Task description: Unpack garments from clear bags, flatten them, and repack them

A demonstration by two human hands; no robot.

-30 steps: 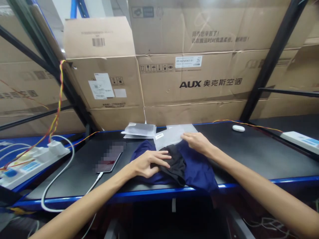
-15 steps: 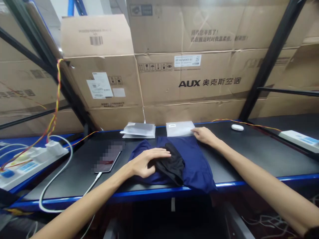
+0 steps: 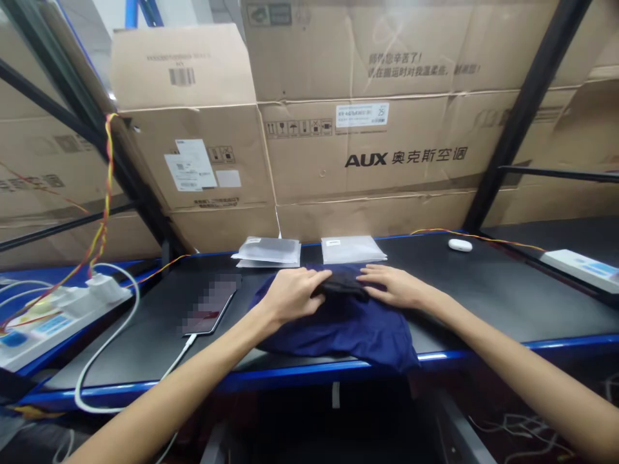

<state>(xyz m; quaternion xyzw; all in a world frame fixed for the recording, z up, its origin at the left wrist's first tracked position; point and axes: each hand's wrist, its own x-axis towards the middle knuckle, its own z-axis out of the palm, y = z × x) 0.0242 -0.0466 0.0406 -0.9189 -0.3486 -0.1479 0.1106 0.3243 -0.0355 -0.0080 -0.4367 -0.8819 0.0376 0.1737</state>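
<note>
A dark blue fabric piece [image 3: 333,332], rumpled, lies on the table and hangs slightly over its front edge. On its far half is a bunched black cloth [image 3: 341,285], partly covered by my hands. My left hand [image 3: 294,293] pinches the left end of the black cloth between thumb and fingers. With fingers stretched out, my right hand [image 3: 394,285] rests at the cloth's right end, on the blue fabric. Just behind the fabric lie two flat translucent packets, a left packet [image 3: 271,251] and a right packet [image 3: 353,250], each with a small white label.
A phone [image 3: 213,309] on a white charging cable [image 3: 186,351] lies left of the fabric. Power strips [image 3: 62,319] sit at the left, another power strip [image 3: 583,269] at the right. A small white case [image 3: 460,245] is near the back. Cardboard [image 3: 411,129] walls the rear.
My right hand has left the right packet and come down to the cloth. The black cloth has moved away from me, bunched up, and my left hand has closed on it.
</note>
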